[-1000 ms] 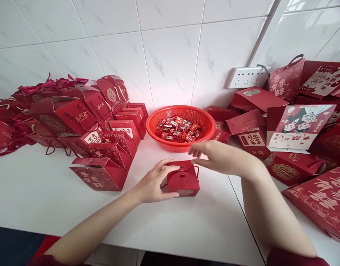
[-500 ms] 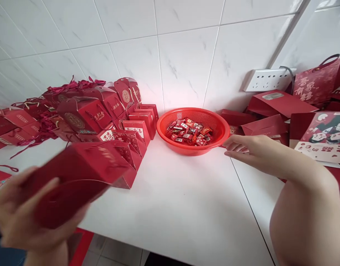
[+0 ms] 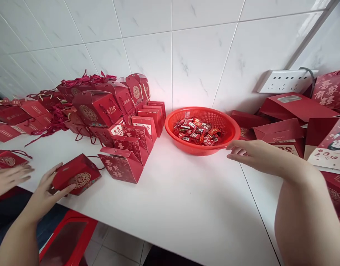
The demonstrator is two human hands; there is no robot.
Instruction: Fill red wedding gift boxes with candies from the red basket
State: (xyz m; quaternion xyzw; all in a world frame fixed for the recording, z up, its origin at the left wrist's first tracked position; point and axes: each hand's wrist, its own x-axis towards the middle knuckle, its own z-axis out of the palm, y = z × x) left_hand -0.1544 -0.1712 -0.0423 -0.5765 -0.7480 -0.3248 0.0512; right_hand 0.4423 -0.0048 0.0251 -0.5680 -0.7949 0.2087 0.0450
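My left hand (image 3: pixel 48 188) is wrapped round a red gift box (image 3: pixel 80 177) with a round gold emblem. The box is tilted at the table's front left edge, its cord trailing toward a row of standing red cards (image 3: pixel 120 166). At the right front rim of a red plastic basket (image 3: pixel 170 138), my right hand (image 3: pixel 246 152) has its fingers loosely curled and thumb apart. I see nothing held in it; whether it touches the rim I cannot tell. Inside the basket lie small wrapped sweets (image 3: pixel 196 129).
Another person's hand (image 3: pixel 10 180) reaches in at far left, near a second red box (image 3: pixel 7 159). Corded gift boxes (image 3: pixel 92 111) are piled at the back left. Flattened red boxes (image 3: pixel 281 129) and a power strip (image 3: pixel 286 81) lie right. A red stool (image 3: pixel 78 232) stands below.
The red gift box, raised and blurred in hands at left, has come down to the table edge. The other person's hand now shows apart from it. My right hand stays by the basket.
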